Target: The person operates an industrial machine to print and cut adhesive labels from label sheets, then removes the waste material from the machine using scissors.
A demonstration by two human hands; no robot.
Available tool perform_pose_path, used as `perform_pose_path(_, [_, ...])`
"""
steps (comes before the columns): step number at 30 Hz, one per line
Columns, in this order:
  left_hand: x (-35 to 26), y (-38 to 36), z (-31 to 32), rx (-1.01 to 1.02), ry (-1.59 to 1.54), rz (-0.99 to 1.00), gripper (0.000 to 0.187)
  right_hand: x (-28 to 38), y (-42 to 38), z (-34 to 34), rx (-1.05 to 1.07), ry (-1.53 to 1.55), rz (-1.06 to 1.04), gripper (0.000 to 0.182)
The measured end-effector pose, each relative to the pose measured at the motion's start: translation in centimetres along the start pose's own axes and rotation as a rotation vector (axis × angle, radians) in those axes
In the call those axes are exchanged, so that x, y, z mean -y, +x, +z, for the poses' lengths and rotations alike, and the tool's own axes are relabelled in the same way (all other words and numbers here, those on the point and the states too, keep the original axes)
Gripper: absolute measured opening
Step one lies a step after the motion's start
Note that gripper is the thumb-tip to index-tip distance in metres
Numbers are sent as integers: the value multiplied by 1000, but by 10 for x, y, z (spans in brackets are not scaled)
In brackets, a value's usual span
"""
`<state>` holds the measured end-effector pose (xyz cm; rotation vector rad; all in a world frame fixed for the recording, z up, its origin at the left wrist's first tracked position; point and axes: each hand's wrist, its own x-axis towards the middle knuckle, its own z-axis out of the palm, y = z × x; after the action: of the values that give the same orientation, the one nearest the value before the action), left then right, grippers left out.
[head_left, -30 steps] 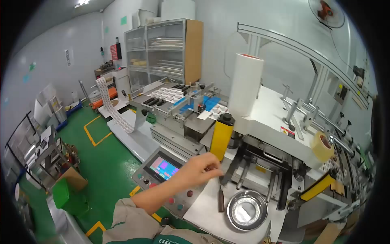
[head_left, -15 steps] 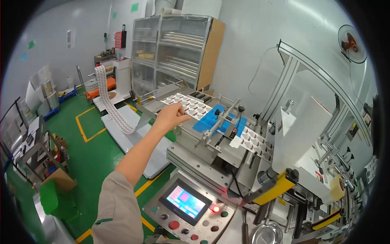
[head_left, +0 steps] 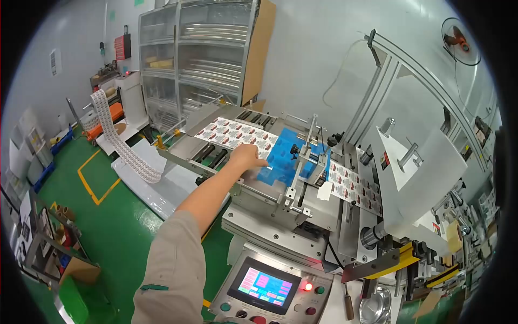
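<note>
The person's left hand (head_left: 247,156) is stretched way out over the machine bed, resting right at the edge of the blue plate (head_left: 286,156), just beside the printed label web (head_left: 232,133) running across the rollers. Fingers look curled in, but whether the grip is actually pinching anything can't be told from this angle. The right hand isn't visible. Closer in, the touchscreen panel (head_left: 265,284) glows with a red lamp (head_left: 307,287) lit next to it.

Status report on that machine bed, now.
Left hand reaching out, resting at the edge of the blue plate. Printed label web beside it. Right hand out of view. Nothing blocking.
</note>
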<state>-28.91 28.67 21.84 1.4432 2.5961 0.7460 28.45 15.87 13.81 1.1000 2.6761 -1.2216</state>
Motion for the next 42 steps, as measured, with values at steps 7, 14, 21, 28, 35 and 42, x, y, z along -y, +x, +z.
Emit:
perform_pose_path(7, [10,16,8,85,-50,12,50,2,19,8,52,-93,81,36])
perform_pose_path(14, [14,14,16,70,-156,37,43,-16,34,14,-16,249,113,36])
perform_pose_path(21, [13,14,15,55,-124,51,44,17,50,-10,17,-66,-73,33])
perform_pose_path(28, [6,17,15,119,16,-18,47,47,62,-25,150,84,-2,30])
perform_pose_path(35, [-6,12,4,205,57,-111,61,185,116,-106,-202,-326,-586,44])
perform_pose_path(42, [1,15,10,167,15,-98,62,245,303,-132,-413,-622,-617,18])
